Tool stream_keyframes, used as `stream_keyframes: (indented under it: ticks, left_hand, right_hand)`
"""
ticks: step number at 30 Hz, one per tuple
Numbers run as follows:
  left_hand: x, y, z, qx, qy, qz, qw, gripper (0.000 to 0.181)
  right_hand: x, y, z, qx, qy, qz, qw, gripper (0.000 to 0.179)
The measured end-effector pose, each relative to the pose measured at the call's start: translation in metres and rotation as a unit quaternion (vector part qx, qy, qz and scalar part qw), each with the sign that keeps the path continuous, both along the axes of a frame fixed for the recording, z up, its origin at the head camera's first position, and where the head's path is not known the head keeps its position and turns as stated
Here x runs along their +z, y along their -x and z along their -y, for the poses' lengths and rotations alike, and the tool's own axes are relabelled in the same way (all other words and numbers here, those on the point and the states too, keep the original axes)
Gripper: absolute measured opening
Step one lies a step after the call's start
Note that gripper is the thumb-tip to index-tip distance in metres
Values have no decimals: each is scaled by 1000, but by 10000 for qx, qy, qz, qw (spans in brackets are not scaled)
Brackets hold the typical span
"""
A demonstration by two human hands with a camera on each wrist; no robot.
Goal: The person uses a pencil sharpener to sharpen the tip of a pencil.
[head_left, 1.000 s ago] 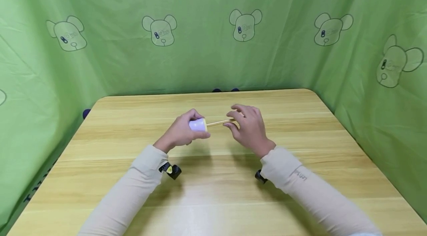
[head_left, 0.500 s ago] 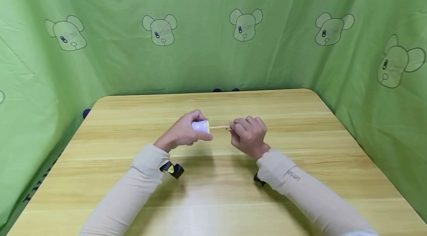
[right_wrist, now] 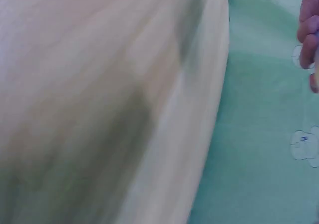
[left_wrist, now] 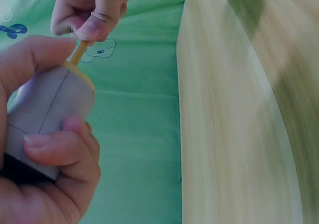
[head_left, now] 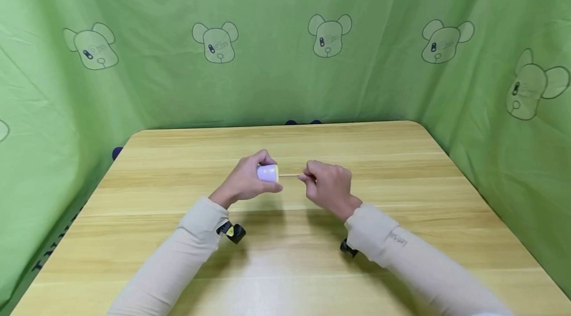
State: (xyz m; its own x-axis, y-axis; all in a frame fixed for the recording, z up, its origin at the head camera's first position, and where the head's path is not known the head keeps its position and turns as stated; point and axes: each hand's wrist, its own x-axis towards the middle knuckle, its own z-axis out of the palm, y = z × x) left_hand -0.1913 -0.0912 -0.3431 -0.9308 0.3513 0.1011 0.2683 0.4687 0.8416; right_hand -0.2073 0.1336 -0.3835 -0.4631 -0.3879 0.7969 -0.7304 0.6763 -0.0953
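Observation:
Over the table, my left hand (head_left: pixel 243 181) grips a pale purple cylinder (head_left: pixel 267 173) with a yellow rim, lying on its side in the head view. In the left wrist view the cylinder (left_wrist: pixel 55 102) shows a thin seam and a black far end, with thumb and fingers wrapped round it. A thin yellow stick (head_left: pixel 290 175), pencil-like, runs from the rim to my right hand (head_left: pixel 329 184), which pinches it between thumb and curled fingers. The stick's other end is hidden in that hand. The right wrist view catches only a few fingertips (right_wrist: pixel 309 40) at its edge.
A wood-grain table (head_left: pixel 285 276) with rounded far corners lies under both hands. Green curtains (head_left: pixel 272 88) printed with bear heads hang behind it and along both sides. Black wrist cameras (head_left: pixel 236 233) sit under the cuffs.
My right hand's fingers, spread at first, have curled in round the stick. The hand has turned and lies slightly lower; less of the stick shows between the hands. My left hand has barely moved.

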Motion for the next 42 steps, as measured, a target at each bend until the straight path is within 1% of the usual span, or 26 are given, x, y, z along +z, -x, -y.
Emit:
stream_keyframes:
  ticks: [1,2,3,5,6,8,10,12,13,14,15,16,18,22,24,25,26,27,28,29,30,31,33,37,40,42]
  left_hand:
    - [0,0,0,9,66,-110,9999,41]
    - [-1,0,-1,24,147,-212,9997,41]
    - [-1,1,-1,37,218,-296,9993,42]
    - [-2,1,-2,56,336,-436,9985,42]
    - [-2,1,-2,49,381,-511,9980,42]
    - [-4,1,-3,26,462,-626,9970,43]
    - [-5,1,-4,-54,471,-682,9965,43]
    - [-6,0,-5,-134,471,-689,9964,43]
    - [-7,0,-6,-157,462,-672,9965,43]
    - [-6,0,-7,-171,446,-659,9967,44]
    - [-6,0,-7,-173,432,-641,9969,44]
    - [-6,0,-8,-148,428,-614,9971,44]
    - [-4,1,-8,-76,379,-509,9980,44]
    - [-1,3,-7,82,248,-161,9995,46]
    - [0,4,-6,156,159,2,9998,47]
    - [1,4,-6,196,115,70,9997,47]
    - [1,5,-5,227,44,177,9996,48]
    - [2,5,-5,251,-53,297,9992,48]
    - [4,5,-4,260,-165,419,9986,49]
    - [5,5,-4,270,-275,541,9978,49]
    - [6,5,-4,267,-385,662,9967,50]
    - [8,4,-3,256,-477,779,9955,50]
    - [10,5,-3,192,-623,955,9933,51]
    - [13,5,-2,42,-782,1134,9905,51]
    - [14,5,-1,-80,-900,1286,9876,50]
    - [15,5,-1,-162,-925,1381,9860,49]
  right_hand:
    - [4,-2,0,-17,-75,492,9988,31]
    - [8,-3,-1,-51,-159,970,9951,30]
    - [13,-4,-1,-92,-234,1473,9888,29]
    - [23,-5,-2,-128,-387,2407,9697,29]
    - [28,-5,-2,-111,-455,2859,9571,30]
    - [37,-3,-3,8,-529,3746,9257,31]
    - [45,0,-5,306,-404,4663,8832,31]
    - [51,2,-7,475,-276,5319,8450,32]
    - [53,4,-9,511,-210,5526,8316,31]
    - [55,5,-10,531,-167,5639,8239,30]
    - [56,6,-11,520,-186,5651,8232,29]
    - [57,7,-13,478,-248,5552,8300,28]
    - [57,7,-15,429,-346,5218,8513,22]
    - [52,6,-18,489,-441,4155,9072,12]
    - [47,4,-18,413,-436,3340,9406,12]
    - [44,4,-18,323,-404,2852,9571,13]
    - [41,4,-17,226,-356,2353,9710,14]
    - [38,4,-16,134,-295,1849,9822,15]
    - [34,5,-15,43,-252,1350,9905,16]
    - [31,5,-15,-25,-188,901,9958,16]
    - [28,6,-14,-41,-106,519,9986,17]
    - [25,7,-14,2,-33,188,9998,17]
    - [21,9,-15,127,65,-275,9995,16]
    - [15,13,-16,246,181,-1004,9945,24]
    - [10,16,-17,296,263,-1515,9877,30]
    - [8,18,-17,363,351,-1801,9823,29]
